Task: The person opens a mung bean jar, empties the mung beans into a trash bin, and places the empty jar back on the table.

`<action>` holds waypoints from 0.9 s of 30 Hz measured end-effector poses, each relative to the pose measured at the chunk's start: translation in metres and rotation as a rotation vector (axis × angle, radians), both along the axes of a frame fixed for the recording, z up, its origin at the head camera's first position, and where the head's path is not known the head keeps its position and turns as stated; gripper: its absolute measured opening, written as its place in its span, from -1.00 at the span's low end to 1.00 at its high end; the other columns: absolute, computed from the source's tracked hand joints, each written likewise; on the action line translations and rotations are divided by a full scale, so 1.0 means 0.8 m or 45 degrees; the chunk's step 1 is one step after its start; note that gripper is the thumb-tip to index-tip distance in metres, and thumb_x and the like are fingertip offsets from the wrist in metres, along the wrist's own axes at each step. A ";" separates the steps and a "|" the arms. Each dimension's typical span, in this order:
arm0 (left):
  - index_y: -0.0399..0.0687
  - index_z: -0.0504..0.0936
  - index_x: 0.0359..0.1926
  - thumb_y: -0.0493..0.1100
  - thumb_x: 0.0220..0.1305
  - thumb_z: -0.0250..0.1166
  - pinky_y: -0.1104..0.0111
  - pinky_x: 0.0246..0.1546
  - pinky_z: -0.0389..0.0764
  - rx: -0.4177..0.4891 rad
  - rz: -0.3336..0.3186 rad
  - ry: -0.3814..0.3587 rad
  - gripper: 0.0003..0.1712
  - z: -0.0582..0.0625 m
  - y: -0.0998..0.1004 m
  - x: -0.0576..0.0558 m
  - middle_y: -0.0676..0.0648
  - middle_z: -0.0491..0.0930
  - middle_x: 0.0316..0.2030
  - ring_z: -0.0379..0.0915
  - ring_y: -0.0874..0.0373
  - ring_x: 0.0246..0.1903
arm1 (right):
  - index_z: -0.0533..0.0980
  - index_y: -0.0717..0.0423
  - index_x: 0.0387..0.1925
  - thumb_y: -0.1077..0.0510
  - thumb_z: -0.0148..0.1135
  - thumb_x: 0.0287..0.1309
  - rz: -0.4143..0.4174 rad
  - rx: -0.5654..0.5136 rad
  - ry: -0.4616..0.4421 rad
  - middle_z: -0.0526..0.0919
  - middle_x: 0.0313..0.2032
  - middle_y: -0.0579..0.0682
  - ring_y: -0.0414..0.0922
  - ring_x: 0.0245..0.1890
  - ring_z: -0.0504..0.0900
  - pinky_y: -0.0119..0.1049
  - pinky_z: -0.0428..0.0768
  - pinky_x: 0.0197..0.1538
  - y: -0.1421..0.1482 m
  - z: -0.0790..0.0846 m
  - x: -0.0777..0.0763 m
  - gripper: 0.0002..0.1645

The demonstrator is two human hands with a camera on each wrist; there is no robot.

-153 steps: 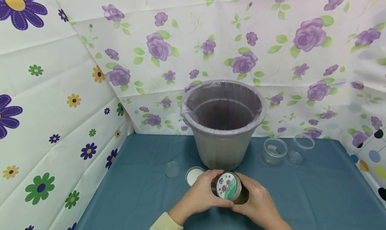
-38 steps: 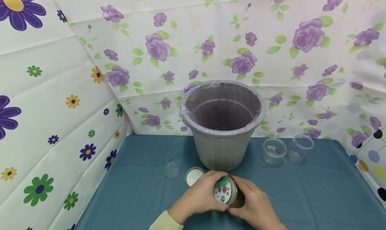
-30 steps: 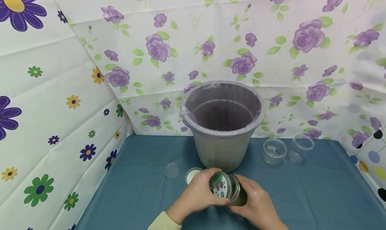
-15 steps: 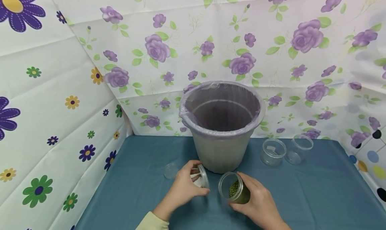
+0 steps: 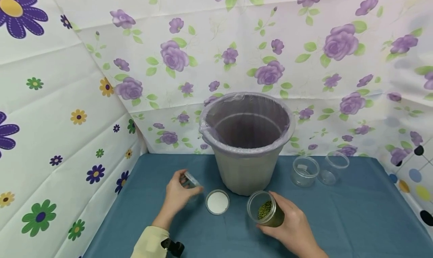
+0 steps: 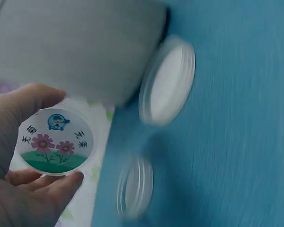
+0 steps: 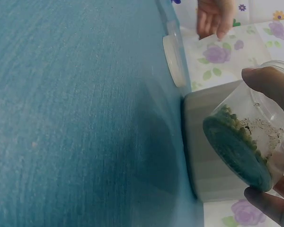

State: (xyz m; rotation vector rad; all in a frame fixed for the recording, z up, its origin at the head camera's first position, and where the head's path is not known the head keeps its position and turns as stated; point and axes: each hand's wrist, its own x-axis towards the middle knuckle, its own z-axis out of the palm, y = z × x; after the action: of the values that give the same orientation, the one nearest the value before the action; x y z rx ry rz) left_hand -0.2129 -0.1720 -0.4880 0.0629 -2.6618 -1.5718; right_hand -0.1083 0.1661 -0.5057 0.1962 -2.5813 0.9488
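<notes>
My left hand (image 5: 176,196) holds a jar lid (image 5: 192,179) by its edge, over the left part of the table. In the left wrist view that lid (image 6: 57,142) shows a printed top with pink flowers and a green hill, between thumb and fingers. My right hand (image 5: 292,222) grips an uncovered clear plastic jar, tilted with its mouth to the left. Green mung beans (image 5: 265,210) lie inside it, gathered low toward its base (image 7: 236,151). A white-lined lid (image 5: 217,202) lies on the table between the hands. Beside it a clear lid (image 6: 135,189) shows in the left wrist view.
A grey bin (image 5: 248,173) with a thin plastic liner stands behind the hands at the middle. Two clear tubs, one nearer (image 5: 304,171) and one farther right (image 5: 333,171), sit right of it. Floral cloth (image 5: 220,36) hangs along the back of the blue-covered table (image 5: 338,220).
The left hand has taken the printed lid off the jar and carried it left, past the white-lined lid. The right hand keeps holding the jar, its mouth now uncovered with beans showing.
</notes>
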 end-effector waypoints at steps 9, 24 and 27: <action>-0.10 0.19 0.35 0.29 -0.10 0.40 0.05 -0.04 0.56 -0.144 0.193 -0.079 0.08 -0.019 -0.056 -0.021 -0.18 0.38 0.17 0.43 -0.10 0.11 | 0.33 -0.30 0.23 -0.43 0.50 -0.54 -0.002 0.004 0.006 0.54 0.08 -0.19 -0.17 0.03 0.58 -0.14 0.60 -0.03 0.003 0.000 0.000 0.13; -0.16 0.10 0.39 0.23 -0.09 0.43 0.03 0.03 0.50 -0.053 0.239 -0.179 0.14 -0.036 -0.080 -0.024 -0.23 0.37 0.17 0.39 -0.12 0.12 | 0.30 -0.33 0.24 -0.41 0.51 -0.53 -0.005 -0.055 -0.020 0.52 0.12 -0.20 -0.17 0.07 0.57 -0.14 0.60 -0.01 0.007 0.002 -0.002 0.14; -0.24 0.22 0.33 0.18 -0.08 0.44 0.02 -0.06 0.52 -0.197 0.241 -0.150 0.05 -0.039 -0.085 -0.020 -0.30 0.42 0.12 0.44 -0.16 0.03 | 0.31 -0.28 0.25 -0.41 0.50 -0.53 -0.021 -0.111 -0.049 0.51 0.14 -0.17 -0.15 0.08 0.56 -0.11 0.59 0.00 0.009 0.004 -0.003 0.15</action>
State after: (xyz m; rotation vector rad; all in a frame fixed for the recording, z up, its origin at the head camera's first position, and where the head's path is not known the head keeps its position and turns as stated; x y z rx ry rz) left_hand -0.2288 -0.2401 -0.5191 0.4005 -2.7593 -1.3420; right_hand -0.1108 0.1733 -0.5024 0.1339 -2.5657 1.0664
